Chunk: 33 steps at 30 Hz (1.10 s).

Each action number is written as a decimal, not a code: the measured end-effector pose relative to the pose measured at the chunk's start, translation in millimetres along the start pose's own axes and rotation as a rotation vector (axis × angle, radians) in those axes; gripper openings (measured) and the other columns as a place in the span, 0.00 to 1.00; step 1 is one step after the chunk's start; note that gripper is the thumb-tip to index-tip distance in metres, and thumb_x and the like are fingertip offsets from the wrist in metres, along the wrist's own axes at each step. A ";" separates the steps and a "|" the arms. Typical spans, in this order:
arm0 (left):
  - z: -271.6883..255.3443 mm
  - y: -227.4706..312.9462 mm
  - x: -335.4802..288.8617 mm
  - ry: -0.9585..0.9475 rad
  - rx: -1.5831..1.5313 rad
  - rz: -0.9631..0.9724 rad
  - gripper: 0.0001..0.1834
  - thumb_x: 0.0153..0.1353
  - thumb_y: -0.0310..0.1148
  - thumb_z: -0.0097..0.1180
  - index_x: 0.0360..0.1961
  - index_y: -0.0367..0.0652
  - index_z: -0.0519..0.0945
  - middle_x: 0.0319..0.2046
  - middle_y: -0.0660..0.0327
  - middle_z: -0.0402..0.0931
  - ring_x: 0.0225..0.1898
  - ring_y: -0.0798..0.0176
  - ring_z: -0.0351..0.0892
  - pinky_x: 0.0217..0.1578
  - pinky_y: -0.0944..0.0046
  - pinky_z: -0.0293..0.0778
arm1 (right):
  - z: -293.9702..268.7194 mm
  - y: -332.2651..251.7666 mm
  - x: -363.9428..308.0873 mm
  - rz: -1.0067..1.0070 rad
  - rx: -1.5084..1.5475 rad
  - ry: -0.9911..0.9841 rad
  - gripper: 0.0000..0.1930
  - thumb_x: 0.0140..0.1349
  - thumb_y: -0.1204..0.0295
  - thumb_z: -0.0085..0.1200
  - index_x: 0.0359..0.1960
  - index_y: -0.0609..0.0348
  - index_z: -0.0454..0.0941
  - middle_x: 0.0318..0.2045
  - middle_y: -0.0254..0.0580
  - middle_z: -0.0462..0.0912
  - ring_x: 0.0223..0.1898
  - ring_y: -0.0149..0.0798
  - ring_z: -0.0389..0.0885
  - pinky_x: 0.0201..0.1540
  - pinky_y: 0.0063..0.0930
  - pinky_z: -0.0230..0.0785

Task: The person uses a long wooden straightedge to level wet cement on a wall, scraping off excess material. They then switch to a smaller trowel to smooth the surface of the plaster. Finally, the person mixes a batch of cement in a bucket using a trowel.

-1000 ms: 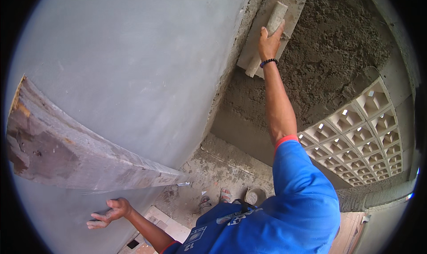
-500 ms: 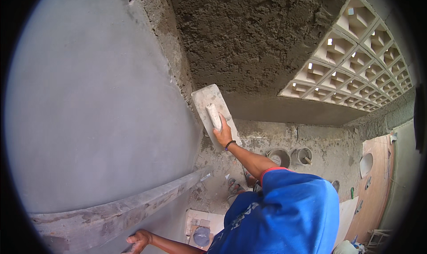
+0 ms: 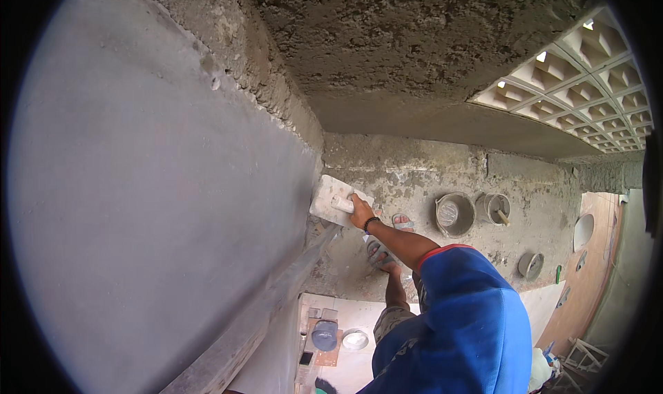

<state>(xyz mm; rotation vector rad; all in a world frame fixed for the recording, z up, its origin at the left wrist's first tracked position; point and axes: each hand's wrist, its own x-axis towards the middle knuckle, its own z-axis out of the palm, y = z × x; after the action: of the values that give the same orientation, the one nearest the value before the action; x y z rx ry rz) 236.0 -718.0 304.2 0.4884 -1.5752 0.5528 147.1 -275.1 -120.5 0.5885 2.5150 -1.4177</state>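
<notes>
My right hand (image 3: 362,212) is closed round the handle of a pale, stained rectangular plastering float (image 3: 330,207), and a dark beaded bracelet circles that wrist. The float's flat blade lies beside the edge of the smooth grey wall (image 3: 159,187); whether it touches the wall I cannot tell. Above it, a rough strip of mortar (image 3: 228,42) runs along the wall's corner, meeting a darker, coarsely plastered surface (image 3: 387,42). A long pale ledge (image 3: 228,346) slopes below the wall. My left hand is out of view.
Two buckets, one empty-looking (image 3: 455,215) and one with a tool handle (image 3: 493,209), stand on the stained floor. Near my sandalled feet (image 3: 380,254) are a dark round container (image 3: 324,335) and a white bowl (image 3: 356,339). Ventilation blocks (image 3: 587,83) fill the upper right.
My right hand has brought the float lower, down by the wall's edge, and turned it more level. My left hand has dropped out of view. The whole view has shifted.
</notes>
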 end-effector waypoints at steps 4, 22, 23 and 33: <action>1.9 -19.7 -7.3 -0.054 0.062 0.161 0.40 0.68 0.54 0.35 0.67 0.29 0.48 0.67 0.31 0.35 0.67 0.26 0.34 0.62 0.31 0.38 | 58.7 42.3 26.4 0.018 0.048 -0.042 0.26 0.45 0.83 0.46 0.50 0.58 0.62 0.41 0.65 0.76 0.48 0.66 0.71 0.51 0.53 0.63; 16.2 -6.6 -24.0 -0.203 -0.085 0.416 0.40 0.67 0.55 0.34 0.67 0.30 0.48 0.67 0.31 0.34 0.67 0.26 0.32 0.62 0.30 0.38 | 206.4 128.8 119.3 -0.031 -0.181 -0.149 0.23 0.49 0.83 0.46 0.51 0.61 0.70 0.48 0.56 0.76 0.48 0.60 0.73 0.53 0.43 0.68; 18.0 -5.9 -25.3 -0.206 -0.096 0.412 0.40 0.67 0.55 0.34 0.67 0.30 0.48 0.67 0.31 0.34 0.67 0.26 0.32 0.62 0.30 0.38 | 200.2 126.8 117.0 -0.055 -0.184 -0.118 0.23 0.50 0.82 0.46 0.51 0.61 0.70 0.48 0.57 0.75 0.48 0.60 0.73 0.53 0.44 0.68; 26.7 1.4 -42.1 -0.154 -0.283 0.343 0.40 0.67 0.55 0.34 0.67 0.30 0.48 0.67 0.32 0.33 0.67 0.27 0.31 0.61 0.30 0.37 | -3.0 172.9 -77.4 0.375 -0.524 -0.257 0.18 0.53 0.59 0.51 0.32 0.62 0.82 0.34 0.57 0.82 0.41 0.55 0.80 0.44 0.45 0.72</action>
<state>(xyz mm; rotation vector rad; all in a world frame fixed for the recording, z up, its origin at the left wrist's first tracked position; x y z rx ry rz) 217.3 -733.9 260.8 0.0449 -1.8656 0.5474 291.5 -211.5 -225.3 0.6716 2.2747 -0.6237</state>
